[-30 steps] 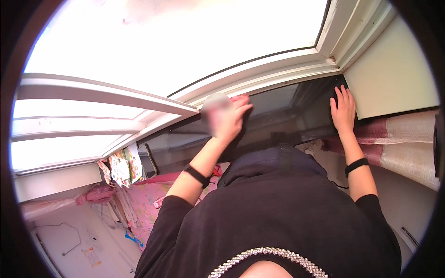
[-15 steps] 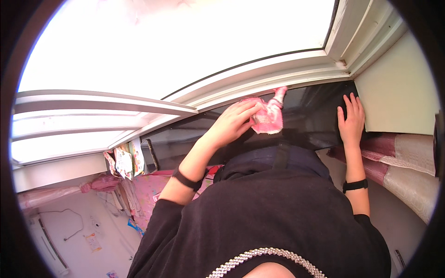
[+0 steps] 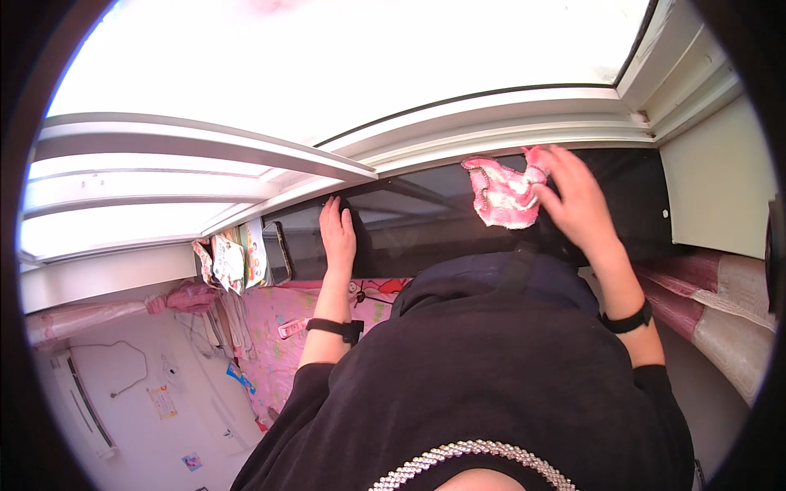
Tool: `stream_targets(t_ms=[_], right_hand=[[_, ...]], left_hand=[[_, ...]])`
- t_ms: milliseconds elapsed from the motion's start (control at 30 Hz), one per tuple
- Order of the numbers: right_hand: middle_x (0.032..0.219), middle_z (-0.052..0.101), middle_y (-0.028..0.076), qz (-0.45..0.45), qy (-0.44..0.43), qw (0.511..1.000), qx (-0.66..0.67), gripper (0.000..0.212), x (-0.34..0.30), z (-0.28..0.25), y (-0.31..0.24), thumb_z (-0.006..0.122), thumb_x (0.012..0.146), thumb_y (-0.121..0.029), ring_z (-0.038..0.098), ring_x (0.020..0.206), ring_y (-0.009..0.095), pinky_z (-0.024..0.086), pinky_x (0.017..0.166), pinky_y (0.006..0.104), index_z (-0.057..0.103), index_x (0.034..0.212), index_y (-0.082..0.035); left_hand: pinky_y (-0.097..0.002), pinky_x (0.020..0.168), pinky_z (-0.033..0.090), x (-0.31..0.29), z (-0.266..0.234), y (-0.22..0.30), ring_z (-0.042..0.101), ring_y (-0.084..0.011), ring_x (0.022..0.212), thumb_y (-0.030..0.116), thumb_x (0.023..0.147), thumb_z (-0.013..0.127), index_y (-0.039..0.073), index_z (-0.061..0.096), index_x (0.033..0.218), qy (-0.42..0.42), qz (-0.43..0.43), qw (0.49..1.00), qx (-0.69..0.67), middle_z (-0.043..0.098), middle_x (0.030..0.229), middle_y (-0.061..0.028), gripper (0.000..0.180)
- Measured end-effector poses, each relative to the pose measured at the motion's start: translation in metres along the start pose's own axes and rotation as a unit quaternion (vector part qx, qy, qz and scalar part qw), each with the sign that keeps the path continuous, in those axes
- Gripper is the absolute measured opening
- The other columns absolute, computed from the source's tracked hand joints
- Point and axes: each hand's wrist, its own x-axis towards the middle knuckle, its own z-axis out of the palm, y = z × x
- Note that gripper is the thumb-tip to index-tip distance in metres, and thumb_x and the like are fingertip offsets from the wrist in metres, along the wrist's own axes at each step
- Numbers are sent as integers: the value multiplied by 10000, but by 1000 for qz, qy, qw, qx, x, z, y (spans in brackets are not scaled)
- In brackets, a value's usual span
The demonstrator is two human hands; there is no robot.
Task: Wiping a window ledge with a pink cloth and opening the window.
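Observation:
A crumpled pink-and-white cloth (image 3: 505,196) lies on the glossy black windowsill (image 3: 409,219), close to the window track. My right hand (image 3: 580,201) grips its right end, with thumb and fingers on either side of the bunched fabric. Farther left, my left hand (image 3: 338,239) rests on the sill with fingers stretched out and nothing in them. A dark flat phone-like object (image 3: 282,250) lies left of that hand, beside several upright booklets (image 3: 229,260).
The white sliding window frame (image 3: 499,110) runs along the sill's far side, and an open sash (image 3: 205,151) juts in at left. A pale wall (image 3: 720,180) closes the right end, with a pink-and-cream curtain (image 3: 704,286) below. Pink patterned bedding (image 3: 278,344) lies lower left.
My left hand has let go of the cloth and moved left onto the sill. My right hand has come from the sill's right end and taken the cloth, which sits slightly farther right.

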Motion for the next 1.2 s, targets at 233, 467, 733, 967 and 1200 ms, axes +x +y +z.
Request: stream_targets(t_ms=[233,467,733,967,1200], right_hand=[[1420,509,73,-250,-157,955,9,493,6,43,-24,716,806,-252,408,1356,337,355,1129,443,615,1288,-233],[1326,576,75,-212,-164,963,34,331,5,31,-11,720,730,-72,474,1314,293,360,1116,480,689,1054,-135],[1229,585,138,37,35,974,-219,241,-39,-45,96,635,788,-83,537,1174,334,380,1071,486,601,1024,-46],[1375,498,190,50,53,963,-260,487,-36,-24,85,595,860,-139,406,1328,409,312,1128,497,543,1344,-119],[1348,543,154,-68,-21,991,-116,435,-21,-1,38,698,804,-209,431,1327,359,324,1131,473,632,1215,-81]], left_hand=[[-449,1084,354,-1,2,12,476,-372,1263,173,962,527,6,567,1274,19,-5,1000,13,544,1339,-202,356],[-449,1077,364,-4,5,11,477,-358,1264,153,941,541,17,564,1281,24,-8,1000,16,534,1352,-188,366],[-446,1066,367,-1,4,12,483,-345,1257,140,928,541,25,576,1268,22,-8,1000,21,538,1348,-178,361],[-455,1051,375,-2,6,12,485,-357,1247,139,926,538,18,572,1260,25,-2,999,35,541,1339,-185,357],[-458,1048,380,-3,5,12,489,-363,1242,144,927,535,12,577,1253,33,3,999,39,546,1330,-191,354]])
